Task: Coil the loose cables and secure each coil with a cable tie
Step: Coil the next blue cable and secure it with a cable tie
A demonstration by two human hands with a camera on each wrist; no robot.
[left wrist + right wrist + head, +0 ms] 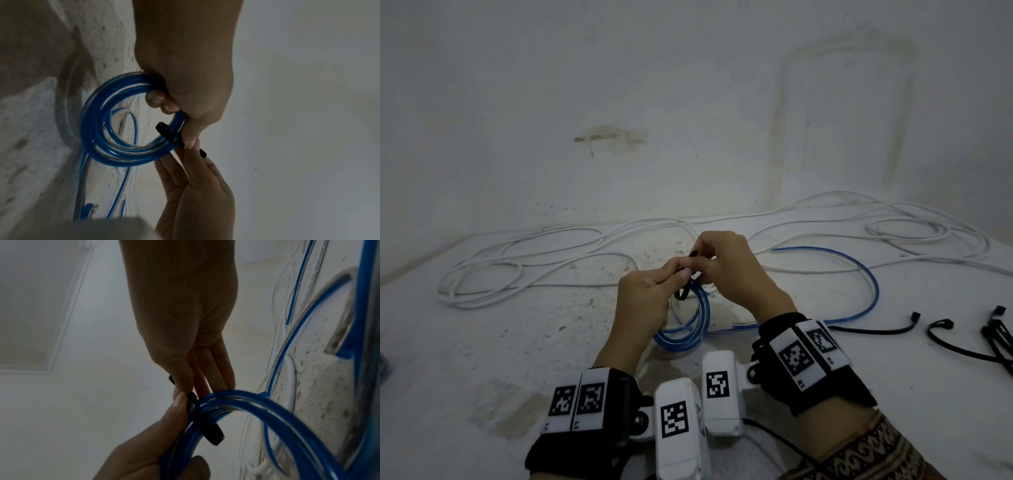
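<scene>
Both hands pinch a black cable tie wrapped around the blue cable coil, held just above the white surface.

Left hand curls round the coil's upper rim, thumb and fingertip pressing the tie; right hand pinches the tie's free end above it. The blue cable's loose tail loops away to the right across open surface. A white cable sprawls in slack loops along the far edge against the wall. Spare black ties lie near the right edge, well apart from the coil.
</scene>
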